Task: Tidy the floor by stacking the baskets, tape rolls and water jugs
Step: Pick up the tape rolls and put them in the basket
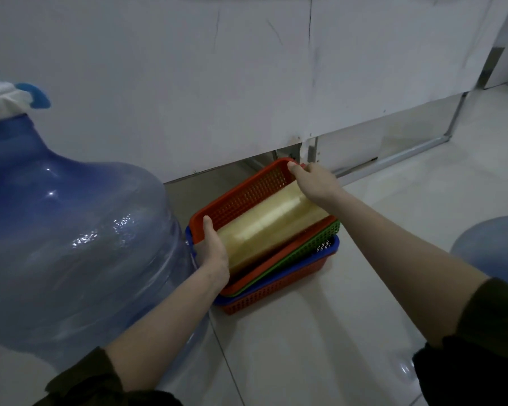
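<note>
The long translucent yellowish column of tape rolls [269, 222] lies in the top red mesh plastic basket [241, 197] of the nested stack. The left hand [213, 249] and right hand [314, 181] press flat against its ends, fingers partly open. It is probably light, slick and apt to separate; squeezing endwise suits it. The basket hides its underside, and individual rolls are indistinct.

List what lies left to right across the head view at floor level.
Big blue water jug → left hand → tape rolls in the stacked baskets → right hand → second jug at the right edge.
</note>
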